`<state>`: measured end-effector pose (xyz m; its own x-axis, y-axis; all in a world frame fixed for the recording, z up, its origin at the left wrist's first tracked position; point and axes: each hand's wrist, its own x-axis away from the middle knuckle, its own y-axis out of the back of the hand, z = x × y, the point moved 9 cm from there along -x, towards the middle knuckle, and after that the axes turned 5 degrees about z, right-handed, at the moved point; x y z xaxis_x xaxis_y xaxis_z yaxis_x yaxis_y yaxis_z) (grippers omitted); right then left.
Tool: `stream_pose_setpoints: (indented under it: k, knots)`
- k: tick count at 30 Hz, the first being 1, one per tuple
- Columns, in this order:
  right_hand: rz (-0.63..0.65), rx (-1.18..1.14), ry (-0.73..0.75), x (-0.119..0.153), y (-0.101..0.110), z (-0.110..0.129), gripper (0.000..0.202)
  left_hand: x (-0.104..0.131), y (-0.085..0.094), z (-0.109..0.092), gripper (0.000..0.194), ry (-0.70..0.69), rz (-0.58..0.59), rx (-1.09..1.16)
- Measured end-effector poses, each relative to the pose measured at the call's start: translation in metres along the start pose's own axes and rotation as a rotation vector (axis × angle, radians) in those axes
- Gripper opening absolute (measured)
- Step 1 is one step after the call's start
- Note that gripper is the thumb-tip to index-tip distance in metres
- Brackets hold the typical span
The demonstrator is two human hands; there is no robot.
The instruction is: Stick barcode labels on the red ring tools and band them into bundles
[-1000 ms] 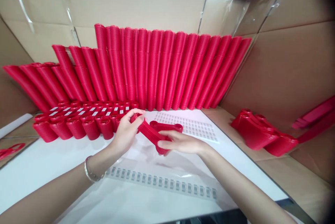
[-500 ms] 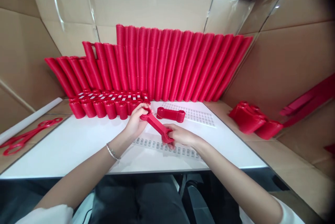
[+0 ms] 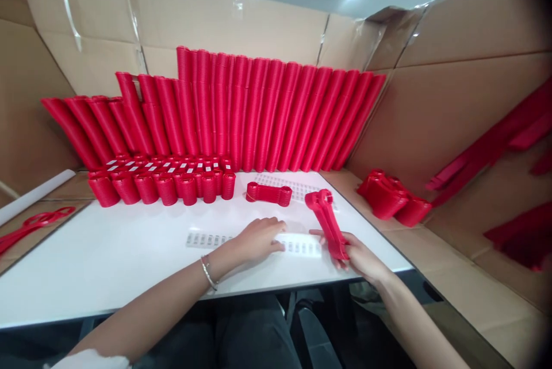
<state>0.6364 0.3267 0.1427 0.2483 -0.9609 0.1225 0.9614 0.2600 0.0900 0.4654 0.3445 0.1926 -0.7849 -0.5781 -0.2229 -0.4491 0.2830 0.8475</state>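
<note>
- Red plastic piece stack [image 3: 328,222], at 4 o'clock on white table [image 3: 107,254], clenched in right hand [image 3: 360,254].
- Left hand [image 3: 259,238] flat, grasping nothing, pressing label strip [image 3: 207,239].
- Labelled short stacks [image 3: 164,182] done at 11 o'clock; tall stacks [image 3: 259,110] left.

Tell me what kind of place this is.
Probably a factory packing or labelling bench. Tall stacks of identical red plastic parts line cardboard walls around a white table. The left hand rests on a strip of small labels, while the right hand holds a red stack.
</note>
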Motion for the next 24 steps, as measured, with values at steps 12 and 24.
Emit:
stream_pose_setpoints:
  k: [12, 24]
  knots:
    - [0.252, -0.154, 0.123, -0.106, -0.107, 0.024, 0.058, 0.030, 0.063, 0.078, 0.018, 0.154, -0.108, -0.165]
    - [0.363, -0.090, 0.147, -0.102, -0.131, 0.030, 0.057, 0.035, 0.066, 0.094, 0.012, 0.182, -0.162, -0.094]
